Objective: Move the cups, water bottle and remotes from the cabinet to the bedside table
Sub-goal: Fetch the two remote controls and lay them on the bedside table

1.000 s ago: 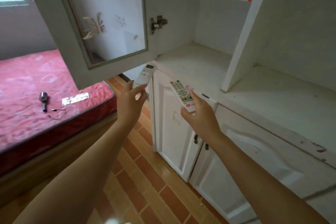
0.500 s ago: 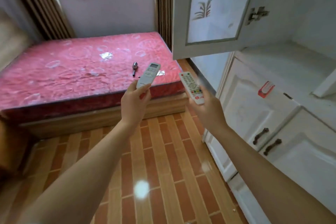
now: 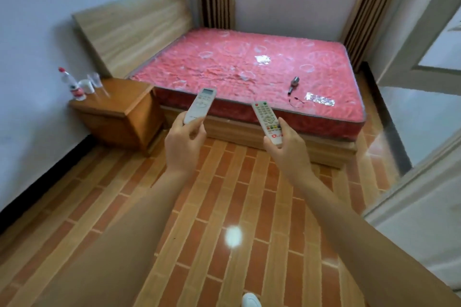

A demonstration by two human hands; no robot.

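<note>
My left hand [image 3: 183,146] grips a white air-conditioner remote [image 3: 200,104] with a small screen at its far end. My right hand [image 3: 289,149] grips a white TV remote [image 3: 267,121] with coloured buttons. Both remotes point away from me, over the floor in front of the bed. At the left stands the wooden bedside table [image 3: 129,109]. On its far corner are a clear water bottle [image 3: 72,86] with a red cap and label, a white cup [image 3: 87,86] and a clear cup [image 3: 96,80]. The open cabinet door [image 3: 429,52] shows at the right edge.
A bed with a red mattress [image 3: 249,70] and wooden headboard [image 3: 134,25] fills the middle. A small metal object with a cord [image 3: 293,83] and foil wrappers lie on it. Brick-pattern floor [image 3: 224,219] stretches between me and the table. White lower cabinet [image 3: 424,219] at right.
The view has swung left from the cabinet to the bed and bedside table. Both hands still hold their remotes, now carried in front of the bed.
</note>
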